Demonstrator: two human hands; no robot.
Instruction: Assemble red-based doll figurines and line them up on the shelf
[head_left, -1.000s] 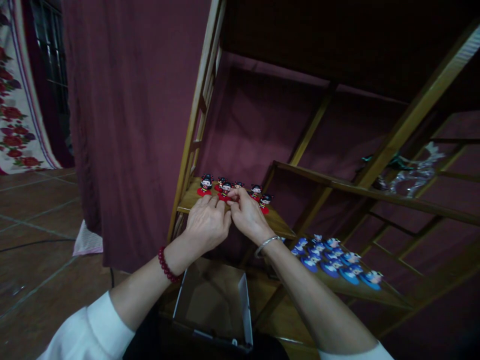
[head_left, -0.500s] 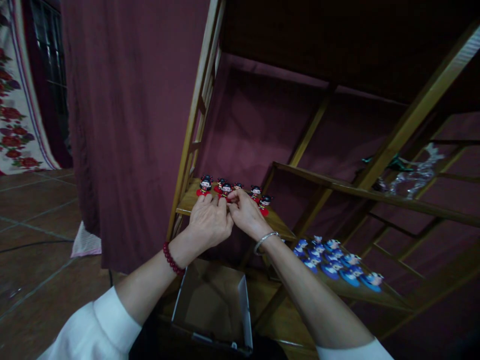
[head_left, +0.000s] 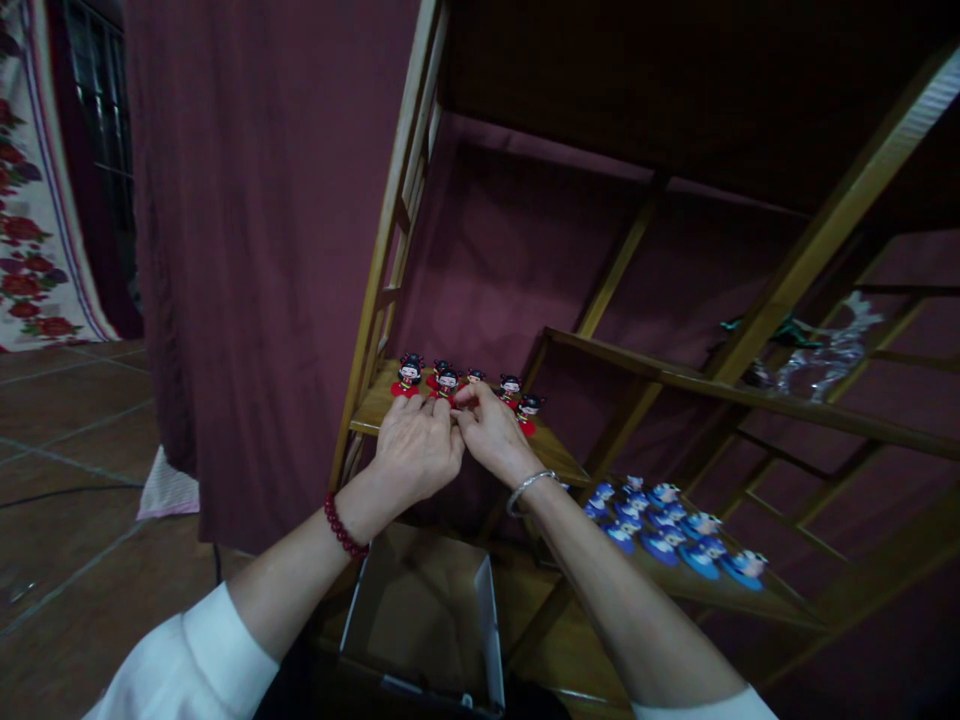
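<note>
Your left hand (head_left: 417,446) and right hand (head_left: 489,434) meet fingertip to fingertip over the left-hand wooden shelf (head_left: 559,452), both curled and pinched together around something small; it is too hidden to say whether they hold a figurine. Right at your fingertips, toward the shelf's back edge, stands a row of red figurines (head_left: 447,381) with black hair: one at the far left corner (head_left: 409,374), two more to the right of your knuckles (head_left: 520,397). A red bead bracelet (head_left: 341,526) circles your left wrist, a silver bangle (head_left: 527,488) your right. On the lower shelf board to the right, blue figurines (head_left: 667,530) stand in rows along its front edge. An open cardboard box (head_left: 427,620) sits below your forearms.
</note>
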